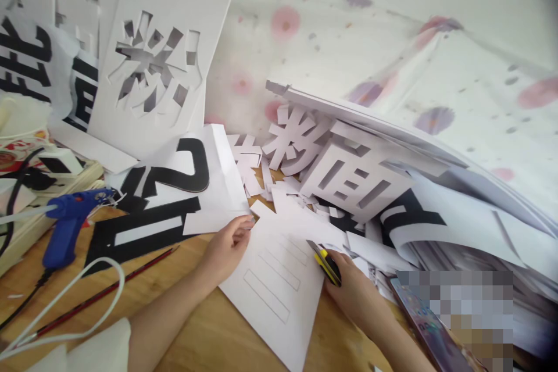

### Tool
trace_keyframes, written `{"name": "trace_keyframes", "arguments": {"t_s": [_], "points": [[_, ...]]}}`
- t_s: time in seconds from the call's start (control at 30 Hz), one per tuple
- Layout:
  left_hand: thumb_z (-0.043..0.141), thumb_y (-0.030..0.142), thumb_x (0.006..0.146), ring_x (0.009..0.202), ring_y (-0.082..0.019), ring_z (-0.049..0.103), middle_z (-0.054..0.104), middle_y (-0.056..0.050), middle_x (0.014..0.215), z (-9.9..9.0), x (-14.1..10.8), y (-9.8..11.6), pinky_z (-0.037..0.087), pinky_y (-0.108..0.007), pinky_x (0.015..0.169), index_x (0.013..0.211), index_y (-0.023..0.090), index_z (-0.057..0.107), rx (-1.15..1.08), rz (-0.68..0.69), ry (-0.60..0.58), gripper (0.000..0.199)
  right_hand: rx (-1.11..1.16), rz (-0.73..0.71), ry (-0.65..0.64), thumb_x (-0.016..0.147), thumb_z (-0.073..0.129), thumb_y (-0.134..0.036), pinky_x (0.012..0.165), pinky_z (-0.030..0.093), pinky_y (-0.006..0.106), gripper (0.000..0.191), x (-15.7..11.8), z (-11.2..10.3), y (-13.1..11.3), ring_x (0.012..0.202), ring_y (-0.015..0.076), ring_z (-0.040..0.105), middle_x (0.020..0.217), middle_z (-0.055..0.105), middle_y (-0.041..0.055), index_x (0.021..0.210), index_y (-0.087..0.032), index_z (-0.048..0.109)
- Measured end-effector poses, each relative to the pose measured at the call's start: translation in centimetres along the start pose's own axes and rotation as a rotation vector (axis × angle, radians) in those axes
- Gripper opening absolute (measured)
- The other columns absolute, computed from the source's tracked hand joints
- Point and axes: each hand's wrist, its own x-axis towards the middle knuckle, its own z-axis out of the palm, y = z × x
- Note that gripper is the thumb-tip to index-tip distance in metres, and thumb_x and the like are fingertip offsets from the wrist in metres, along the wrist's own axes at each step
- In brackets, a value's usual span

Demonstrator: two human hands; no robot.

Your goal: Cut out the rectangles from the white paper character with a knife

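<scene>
A white foam board [300,308] with several long rectangles drawn in thin lines lies on the wooden table. At its upper left edge is my left hand [231,247], fingers curled and closed on the board. My right hand [349,282] grips a yellow and black utility knife [328,265] at the board's right edge. The knife's blade is out and points up and left over the board. Part of the knife's handle is hidden in my palm.
Cut foam characters [355,171] and white scraps [300,197] lie behind the board. A blue glue gun [65,229], a pencil [104,290] and a white cable [120,285] are at left. Near my right forearm lies a phone [429,325]. A cut-out panel [170,0] leans behind.
</scene>
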Motion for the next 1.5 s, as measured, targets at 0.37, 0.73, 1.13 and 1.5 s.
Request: {"name": "trace_keyframes", "arguments": {"t_s": [0.37, 0.73, 1.13, 1.5], "points": [[0.048, 0.02, 0.081, 0.092, -0.02, 0.067, 0.06, -0.005, 0.122, -1.9, 0.3, 0.6, 0.049, -0.036, 0.086, 0.122, 0.024, 0.051, -0.157, -0.043, -0.178, 0.04, -0.024, -0.061, -0.261, 0.07, 0.053, -0.017, 0.069, 0.04, 0.033, 0.04, -5.4, -1.8, -3.9, 0.086, 0.0257, 0.062, 0.098, 0.065, 0.0092, 0.11, -0.02, 0.051], [0.036, 0.022, 0.087, 0.094, -0.021, 0.065, 0.062, -0.007, 0.118, -4.3, 1.1, 1.0, 0.046, -0.04, 0.088, 0.117, 0.02, 0.051, 0.073, -0.139, -0.047, 0.033, 0.067, -0.278, -0.384, 0.09, 0.035, -0.042, 0.054, 0.031, 0.026, 0.022, -3.7, -3.1, -5.6, 0.063, 0.0164, 0.054, 0.069, 0.06, 0.0, 0.081, -0.023, 0.044], [0.064, 0.033, 0.076, 0.134, -0.025, 0.025, 0.025, -0.004, 0.149, -7.6, -5.6, -0.7, 0.023, -0.045, 0.108, 0.143, 0.03, 0.015, 0.398, -0.003, -0.384, 0.083, -0.259, -0.764, -0.302, 0.089, 0.043, -0.038, 0.05, 0.026, 0.027, 0.021, 2.9, -1.3, -13.3, 0.064, 0.017, 0.058, 0.075, 0.064, 0.0004, 0.082, -0.02, 0.052], [0.071, 0.028, 0.071, 0.134, -0.026, 0.026, 0.034, -0.005, 0.145, -7.5, -5.1, -1.6, 0.02, -0.05, 0.108, 0.143, 0.035, 0.0, 0.266, 0.019, -0.446, 0.102, -0.364, -0.808, -0.293, 0.091, 0.04, -0.038, 0.046, 0.019, 0.028, 0.025, 3.5, -0.1, -13.9, 0.054, 0.0147, 0.054, 0.073, 0.062, 0.0005, 0.082, -0.02, 0.053]]}}
